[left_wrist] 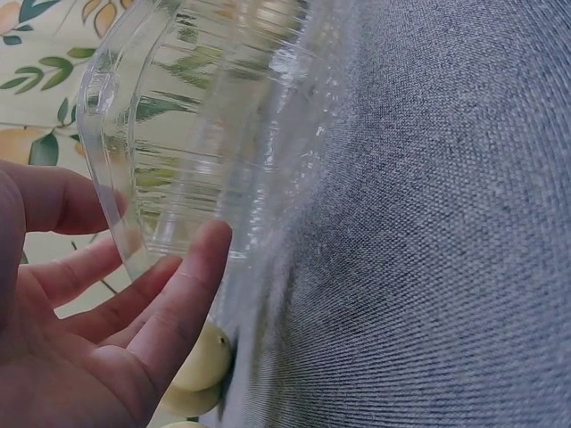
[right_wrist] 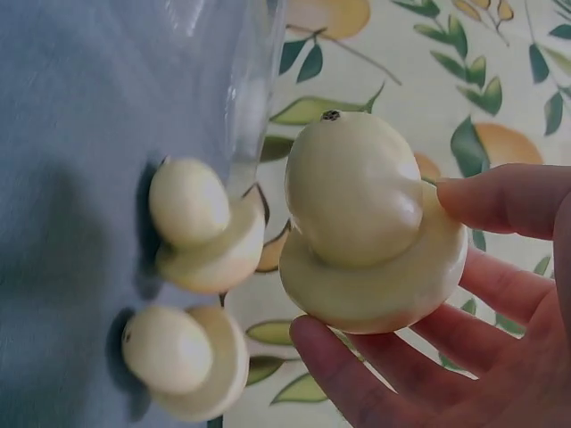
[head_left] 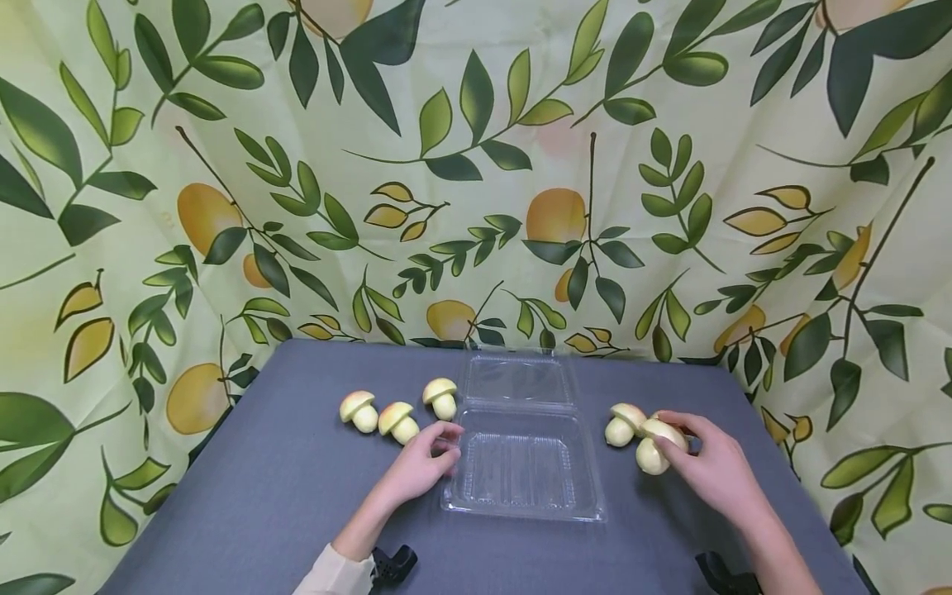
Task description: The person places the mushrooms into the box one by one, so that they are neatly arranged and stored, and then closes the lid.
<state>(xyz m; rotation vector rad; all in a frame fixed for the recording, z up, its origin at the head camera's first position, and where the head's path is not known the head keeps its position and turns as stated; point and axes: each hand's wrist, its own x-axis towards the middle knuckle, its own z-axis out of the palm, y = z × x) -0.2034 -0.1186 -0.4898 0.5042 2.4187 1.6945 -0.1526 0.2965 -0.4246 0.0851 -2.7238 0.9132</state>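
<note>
A clear plastic clamshell container (head_left: 521,471) lies opened out, its lid (head_left: 516,378) folded back to the far side. At its left rim, my left hand (head_left: 422,464) pinches the edge between thumb and fingers; the left wrist view shows the rim (left_wrist: 111,169) between them. My right hand (head_left: 710,463) grips a toy mushroom (right_wrist: 357,205) by its cap, raised off the table right of the container. It has a pale round stem and a cream cap with a reddish tint. Two similar mushrooms, one upper (right_wrist: 201,223) and one lower (right_wrist: 183,361) in the right wrist view, rest beside it.
Left of the container lie three more mushrooms: a far-left one (head_left: 359,411), a middle one (head_left: 399,422) and one near the lid (head_left: 440,398). A grey-blue cloth (head_left: 260,496) covers the table. Behind it hangs a leaf-and-fruit patterned curtain (head_left: 476,207).
</note>
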